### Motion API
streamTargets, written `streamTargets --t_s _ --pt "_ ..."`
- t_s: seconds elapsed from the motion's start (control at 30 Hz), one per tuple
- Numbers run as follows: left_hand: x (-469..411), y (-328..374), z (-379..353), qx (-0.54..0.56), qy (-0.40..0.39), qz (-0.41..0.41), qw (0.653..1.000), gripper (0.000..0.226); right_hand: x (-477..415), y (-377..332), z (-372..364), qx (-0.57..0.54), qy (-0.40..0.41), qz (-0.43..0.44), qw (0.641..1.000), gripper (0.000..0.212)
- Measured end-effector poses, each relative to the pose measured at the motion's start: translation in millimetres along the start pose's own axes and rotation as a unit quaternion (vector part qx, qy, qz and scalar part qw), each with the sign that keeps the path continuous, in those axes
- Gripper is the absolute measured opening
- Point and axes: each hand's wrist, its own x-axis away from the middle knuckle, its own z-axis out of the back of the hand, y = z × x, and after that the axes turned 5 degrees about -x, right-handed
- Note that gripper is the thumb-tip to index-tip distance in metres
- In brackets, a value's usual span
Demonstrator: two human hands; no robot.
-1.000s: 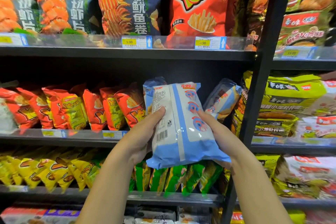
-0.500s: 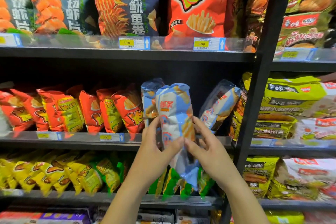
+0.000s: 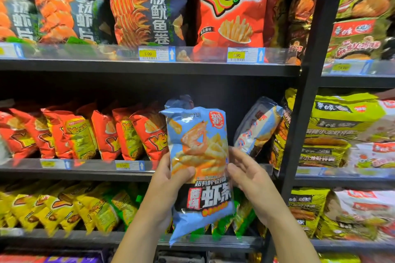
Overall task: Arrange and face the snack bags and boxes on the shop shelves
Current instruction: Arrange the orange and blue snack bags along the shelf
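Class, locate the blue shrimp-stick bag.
Head view, centre: the blue shrimp-stick bag is gripped by the left hand, right hand beside it, before the middle shelf.

black shelves, snack bags

The single head view faces the snack shelves straight on, at arm's reach.

Three light-blue shrimp-stick bags showed from centre to 3 o'clock. One big red fries bag and one dark squid-roll bag stood at 12 o'clock, with two price labels beneath them.
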Motion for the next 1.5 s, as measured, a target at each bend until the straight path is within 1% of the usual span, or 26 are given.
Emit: streamTargets --t_s 0.07,0.1,0.17,0.23,0.3,0.37,0.43,0.57,0.63,0.73,0.8,0.9,1.0,1.07,1.13,1.27,1.4,1.5 --pt "-2 -1 -1 0.025 -0.012 0.019 0.999 0.077 0 0 -2 -0.037 -0.037 -0.038 0.998 0.054" --pt "-2 -2 -2 0.032 -0.020 0.028 0.999 0.075 1 1 -4 -0.052 -0.045 -0.046 0.997 0.052" --pt "-3 -1 -4 0.035 -0.034 0.044 0.998 0.067 1 2 -5 -0.077 -0.044 -0.053 0.995 0.056" --pt "-4 -1 -5 0.020 -0.045 0.045 0.998 0.061 1 3 -4 -0.071 -0.030 -0.046 0.996 0.059" --pt "-5 1 -5 -0.013 -0.058 0.035 0.998 0.057 1 3 -2 -0.046 -0.010 -0.035 0.998 0.049" --pt "-6 3 -4 -0.051 -0.076 0.025 0.996 0.058 0 2 0 -0.022 -0.001 -0.024 0.999 0.043" --pt "-8 6 -5 -0.076 -0.085 0.017 0.993 0.060 -2 1 1 -0.010 0.000 -0.011 1.000 0.043" --pt "-17 13 -9 -0.098 -0.076 -0.006 0.992 0.057 -7 -2 3 -0.020 0.002 0.015 1.000 0.045" --pt "-22 17 -12 -0.113 -0.063 -0.014 0.992 0.056 -12 -3 5 -0.012 0.006 0.025 1.000 0.047" --pt "-32 21 -18 -0.130 -0.017 -0.029 0.991 0.053 -20 -2 12 0.012 0.040 0.031 0.999 0.048" --pt "-39 22 -22 -0.158 0.012 -0.050 0.986 0.056 -24 2 19 0.037 0.069 0.029 0.997 0.057" --pt "-52 19 -29 -0.211 0.048 -0.088 0.972 0.048 -30 8 27 0.082 0.127 0.016 0.988 0.070" --pt "-69 11 -38 -0.260 0.086 -0.112 0.955 0.044 -40 15 34 0.128 0.198 0.003 0.972 0.077" --pt "-80 5 -46 -0.246 0.100 -0.115 0.957 0.045 -48 21 37 0.156 0.235 0.003 0.960 0.082" --pt "-91 -1 -54 -0.230 0.116 -0.123 0.958 0.044 -58 27 41 0.183 0.263 0.003 0.947 0.093" --pt "-113 -11 -65 -0.239 0.147 -0.140 0.950 0.045 -79 36 48 0.212 0.310 -0.015 0.927 0.109" --pt "-133 -22 -72 -0.240 0.173 -0.137 0.946 0.046 -101 41 61 0.220 0.353 -0.038 0.908 0.115" --pt "-145 -30 -77 -0.249 0.195 -0.135 0.939 0.046 -113 44 69 0.225 0.366 -0.052 0.902 0.117"
